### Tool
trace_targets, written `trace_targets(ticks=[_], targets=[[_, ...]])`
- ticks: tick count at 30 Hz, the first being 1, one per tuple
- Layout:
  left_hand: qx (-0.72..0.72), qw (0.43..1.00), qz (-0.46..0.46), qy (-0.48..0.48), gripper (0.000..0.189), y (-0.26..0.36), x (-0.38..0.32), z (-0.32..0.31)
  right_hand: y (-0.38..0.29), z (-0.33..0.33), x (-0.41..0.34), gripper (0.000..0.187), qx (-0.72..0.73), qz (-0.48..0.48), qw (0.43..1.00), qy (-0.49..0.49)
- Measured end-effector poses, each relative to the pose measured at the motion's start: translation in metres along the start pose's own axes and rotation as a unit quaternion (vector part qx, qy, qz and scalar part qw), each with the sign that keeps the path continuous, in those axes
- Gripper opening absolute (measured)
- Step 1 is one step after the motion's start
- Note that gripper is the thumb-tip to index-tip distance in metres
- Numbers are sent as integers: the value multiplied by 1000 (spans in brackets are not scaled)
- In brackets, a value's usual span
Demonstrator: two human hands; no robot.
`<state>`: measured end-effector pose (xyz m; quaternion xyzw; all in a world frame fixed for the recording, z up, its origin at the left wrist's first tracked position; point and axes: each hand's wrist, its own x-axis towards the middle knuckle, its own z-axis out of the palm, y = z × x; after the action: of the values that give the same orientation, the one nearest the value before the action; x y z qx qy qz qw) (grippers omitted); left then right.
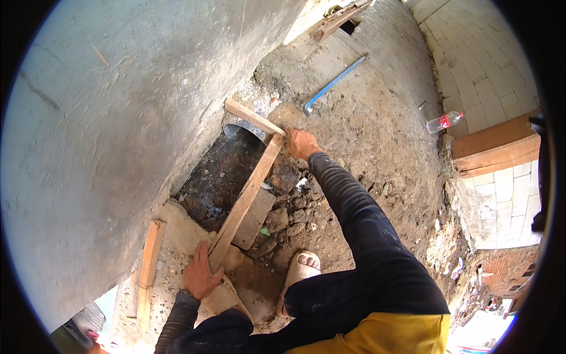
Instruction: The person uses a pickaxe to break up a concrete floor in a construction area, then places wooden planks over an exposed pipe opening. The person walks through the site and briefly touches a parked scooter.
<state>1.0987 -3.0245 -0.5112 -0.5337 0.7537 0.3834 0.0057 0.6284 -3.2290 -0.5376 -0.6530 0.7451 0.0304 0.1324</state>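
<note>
A long wooden board (247, 194) lies slantwise along the edge of a pit (216, 177) dug beside the wall. My left hand (201, 272) grips its near end, thumb on one side and fingers on the other. At the far end, the board meets a shorter wooden strip (252, 116) that reaches across to the wall. My right hand (301, 142) holds that corner where the two pieces touch; its fingertips are partly hidden. Under the strip, the mouth of a grey pipe (239, 131) opens into the pit, which has dark wet rubble at its bottom.
A plastered wall (110, 119) rises on the left, with another wooden strip (149, 270) at its foot. Broken bricks and stones (287, 212) lie right of the board. Beyond are a blue bar (334, 83) with a bent end and a plastic bottle (444, 122).
</note>
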Motion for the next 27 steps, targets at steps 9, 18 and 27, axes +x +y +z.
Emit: trace_targets(ticks=[9,18,27], targets=[[24,999,16,29,101,-3,-7,-5,0,0,-1,51,-29,23,998,-59],[53,998,9,33,102,-6,-19,4,8,3,0,52,-13,20,999,-43],[48,999,-15,12,91,-15,-27,9,20,25,8,49,-13,-6,1000,10]])
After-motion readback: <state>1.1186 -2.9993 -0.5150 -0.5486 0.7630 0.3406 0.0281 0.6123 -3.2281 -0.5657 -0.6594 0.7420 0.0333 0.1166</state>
